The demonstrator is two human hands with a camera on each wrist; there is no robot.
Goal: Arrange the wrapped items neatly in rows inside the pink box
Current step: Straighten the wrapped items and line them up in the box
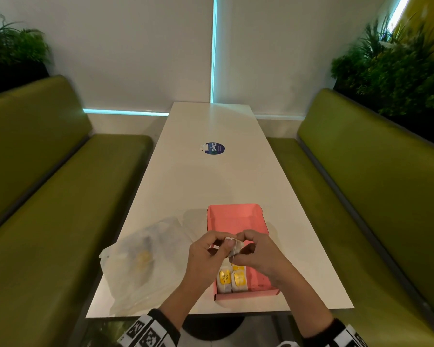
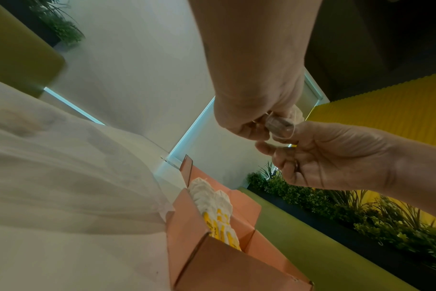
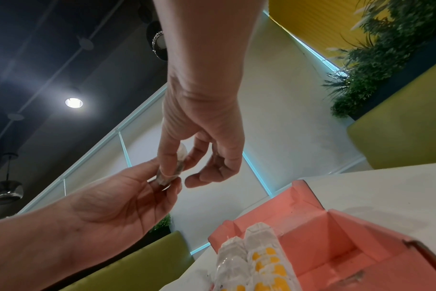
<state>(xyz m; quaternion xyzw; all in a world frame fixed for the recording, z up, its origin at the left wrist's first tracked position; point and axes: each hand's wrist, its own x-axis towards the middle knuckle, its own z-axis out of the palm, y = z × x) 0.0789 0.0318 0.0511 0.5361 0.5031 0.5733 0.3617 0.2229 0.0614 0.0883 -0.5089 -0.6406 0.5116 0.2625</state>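
Observation:
The pink box [image 1: 233, 219] lies open on the white table [image 1: 198, 186], near the front edge. Several white wrapped items with yellow labels [image 1: 232, 279] lie side by side in its near left corner; the far part is bare. Above the box, my left hand [image 1: 221, 246] and right hand [image 1: 244, 249] together pinch one small white wrapped item [image 1: 233, 245], and a thin string [image 1: 232, 261] hangs from it. In the left wrist view the same held item [image 2: 279, 124] sits between the fingertips of both hands. The right wrist view has the packed items [image 3: 256, 256] in the box [image 3: 336, 246].
A crumpled translucent plastic bag [image 1: 145, 259] lies left of the box, with something yellow inside it. A round blue sticker [image 1: 214, 149] marks the table's middle. Green benches [image 1: 60, 196] run along both sides, and the table's front edge is close to my arms.

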